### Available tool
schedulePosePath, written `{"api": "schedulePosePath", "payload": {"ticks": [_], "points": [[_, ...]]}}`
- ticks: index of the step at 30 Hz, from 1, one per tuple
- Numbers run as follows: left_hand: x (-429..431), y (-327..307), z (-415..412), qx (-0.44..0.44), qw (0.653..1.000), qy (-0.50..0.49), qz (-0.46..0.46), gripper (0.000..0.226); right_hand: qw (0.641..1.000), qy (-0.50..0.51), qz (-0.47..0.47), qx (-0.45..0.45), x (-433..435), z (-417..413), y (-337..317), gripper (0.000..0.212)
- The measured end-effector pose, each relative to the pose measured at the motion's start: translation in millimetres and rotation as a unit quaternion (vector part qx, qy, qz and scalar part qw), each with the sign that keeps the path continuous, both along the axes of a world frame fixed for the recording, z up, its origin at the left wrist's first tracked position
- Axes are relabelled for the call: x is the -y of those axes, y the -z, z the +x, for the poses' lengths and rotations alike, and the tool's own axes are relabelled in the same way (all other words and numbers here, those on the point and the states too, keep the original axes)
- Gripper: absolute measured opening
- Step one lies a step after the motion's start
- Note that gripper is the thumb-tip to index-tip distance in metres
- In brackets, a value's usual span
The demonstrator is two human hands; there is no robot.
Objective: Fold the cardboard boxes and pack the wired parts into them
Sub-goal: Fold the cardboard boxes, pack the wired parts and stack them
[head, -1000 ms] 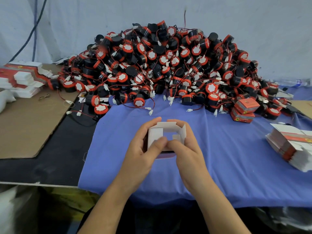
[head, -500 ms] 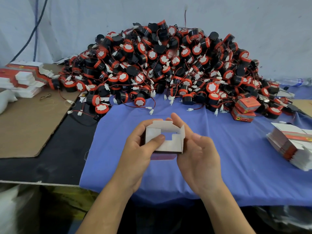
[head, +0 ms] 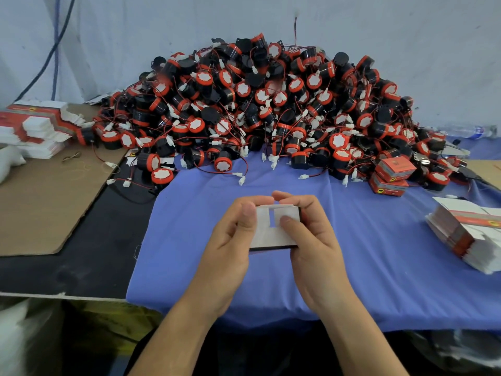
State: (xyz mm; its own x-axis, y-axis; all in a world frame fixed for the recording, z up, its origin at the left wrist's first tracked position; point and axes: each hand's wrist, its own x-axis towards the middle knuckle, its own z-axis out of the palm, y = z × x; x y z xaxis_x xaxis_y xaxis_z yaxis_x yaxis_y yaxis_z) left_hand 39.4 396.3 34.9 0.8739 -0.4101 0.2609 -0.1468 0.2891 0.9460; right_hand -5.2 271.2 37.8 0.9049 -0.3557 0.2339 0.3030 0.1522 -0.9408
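Held a small cardboard box [head: 271,236] just above the blue cloth [head: 352,280] on the counter, between left hand [head: 230,240] and right hand [head: 315,240], near the front edge and well apart from the heap. Gripped it with the fingers [head: 248,213] of both hands curled round its sides and both thumbs pressed flat on the white end face.

Differed plainly from a second before. Then showed that end standing open, with flaps upright round a hollow. Half a second before, showed the flaps partly up. Now had them folded down flat, closed but for a narrow notch between the thumbs. Judged from that: one end of this box formed, likely the bottom. Could not see inside, so could not tell whether anything was packed. Probably remained to turn it over, drop in one part and shut the other end.

Turning to containers: counted two closed red boxes [head: 393,172] stacked at the right foot of the heap of wired parts [head: 271,104], touching it, with contents out of sight. Noted flat unfolded blanks [head: 466,234] stacked on the cloth at the right, holding nothing, and a further stack [head: 40,126] at the far left by the brown cardboard sheet [head: 40,207]. Saw the parts lying loose, black-and-red drums with red leads and white plugs, none visibly in any box.
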Motion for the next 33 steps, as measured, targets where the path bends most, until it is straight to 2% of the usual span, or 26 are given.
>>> {"api": "schedulePosePath", "payload": {"ticks": [4, 6, 8, 12, 15, 20, 27, 29, 31, 33], "points": [[0.5, -2.0, 1.8, -0.009, 1.000, -0.011, -0.001, 0.030, 0.998, -0.036, 0.057, 0.006, 1.8, -1.3, -3.3, 0.025], [-0.3, -1.0, 3.0, -0.007, 1.000, -0.003, -0.003, 0.031, 0.997, -0.043, 0.064, 0.009, 1.0, -2.4, -3.4, 0.017], [-0.8, 2.0, 2.7, -0.008, 1.000, 0.000, -0.006, 0.027, 0.999, -0.030, 0.035, 0.008, -0.3, -4.0, -1.7, 0.009], [-1.0, 5.8, 0.6, 0.007, 1.000, -0.024, 0.004, 0.025, 1.000, -0.006, -0.030, 0.005, -2.9, -4.9, 4.1, 0.028], [-2.3, 5.2, 0.4, 0.027, 0.999, -0.035, 0.013, 0.025, 0.998, 0.009, -0.064, 0.001, -4.0, -5.2, 5.1, 0.034], [-0.8, 7.1, 0.3, 0.056, 0.995, -0.063, 0.051, 0.021, 0.993, 0.049, -0.109, -0.002, -6.8, -4.7, 6.2, 0.029], [5.5, 9.9, -2.0, 0.098, 0.986, -0.093, 0.093, 0.026, 0.986, 0.099, -0.135, -0.005, -7.5, -4.5, 11.1, 0.034], [5.0, 9.4, -2.0, 0.073, 0.992, -0.070, 0.074, 0.021, 0.991, 0.087, -0.097, -0.011, -7.4, -5.6, 9.5, 0.027], [3.6, 7.9, -2.2, 0.012, 0.999, -0.032, 0.041, 0.021, 0.996, 0.074, -0.050, -0.016, -6.2, -6.3, 6.2, 0.022], [0.8, 6.4, 0.1, -0.039, 0.998, 0.009, 0.039, 0.030, 0.997, 0.077, -0.029, -0.005, -3.9, -6.8, 3.3, 0.020]]}}
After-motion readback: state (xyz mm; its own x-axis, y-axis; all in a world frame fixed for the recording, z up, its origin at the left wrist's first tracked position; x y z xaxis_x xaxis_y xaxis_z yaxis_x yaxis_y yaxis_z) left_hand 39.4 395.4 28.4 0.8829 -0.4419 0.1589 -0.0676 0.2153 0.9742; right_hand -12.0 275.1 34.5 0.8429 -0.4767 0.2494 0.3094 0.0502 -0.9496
